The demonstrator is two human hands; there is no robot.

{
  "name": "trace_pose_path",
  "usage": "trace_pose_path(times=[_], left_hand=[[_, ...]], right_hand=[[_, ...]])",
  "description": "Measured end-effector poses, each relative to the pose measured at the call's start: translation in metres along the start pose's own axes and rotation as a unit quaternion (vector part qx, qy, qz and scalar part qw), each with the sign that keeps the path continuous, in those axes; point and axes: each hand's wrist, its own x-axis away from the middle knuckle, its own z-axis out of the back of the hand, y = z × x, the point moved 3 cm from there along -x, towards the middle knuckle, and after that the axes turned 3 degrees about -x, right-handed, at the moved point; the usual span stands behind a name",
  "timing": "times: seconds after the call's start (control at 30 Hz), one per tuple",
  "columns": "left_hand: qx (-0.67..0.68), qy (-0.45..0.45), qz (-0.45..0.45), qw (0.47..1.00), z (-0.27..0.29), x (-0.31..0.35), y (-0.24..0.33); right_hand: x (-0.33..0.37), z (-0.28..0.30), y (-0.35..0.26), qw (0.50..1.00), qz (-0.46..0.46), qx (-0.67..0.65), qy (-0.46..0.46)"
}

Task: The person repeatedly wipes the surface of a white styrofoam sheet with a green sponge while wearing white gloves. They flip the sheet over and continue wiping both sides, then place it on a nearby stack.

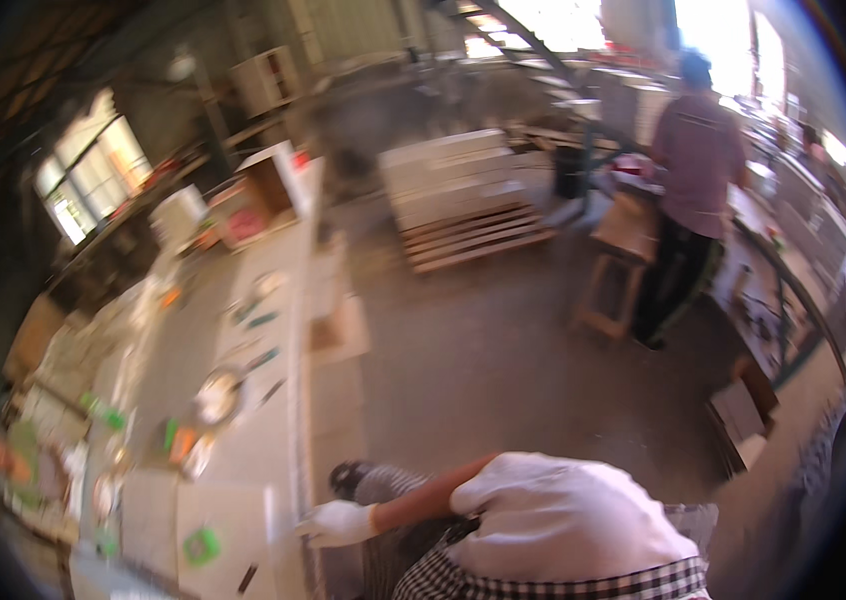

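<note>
Left hand: white-gloved left hand (340,522) reaches out to the near edge of the long pale workbench (243,440), touching it; grip cannot be told.
Right hand: white-gloved right hand (558,520) close to camera, loosely curled, holding nothing visible.
Bench: small green square object (201,546) lies left of the left hand.
Far right: a person in a purple shirt (695,160) stands beside a wooden stool (615,270).

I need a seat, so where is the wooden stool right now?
In the head view, the wooden stool stands right of centre on the concrete floor, just left of the standing person and right of the pallet.
</note>
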Motion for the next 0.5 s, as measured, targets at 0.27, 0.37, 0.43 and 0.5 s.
trace_pose_path(times=[0.27, 0.37, 0.43, 0.5], left_hand=[[-0.092, -0.16, 0.064, 0.981, -0.166, -0.05, -0.035], [-0.105, -0.186, 0.08, 0.974, -0.197, -0.062, -0.042], [-0.112, -0.196, 0.091, 0.97, -0.211, -0.07, -0.045], [-0.123, -0.21, 0.098, 0.965, -0.224, -0.074, -0.049]], right_hand=[[-0.071, 0.008, 0.086, 0.97, 0.051, 0.152, 0.181], [-0.075, -0.012, 0.099, 0.949, 0.067, 0.26, 0.164], [-0.072, -0.019, 0.103, 0.943, 0.094, 0.246, 0.205], [-0.07, -0.023, 0.103, 0.928, 0.098, 0.281, 0.226]])
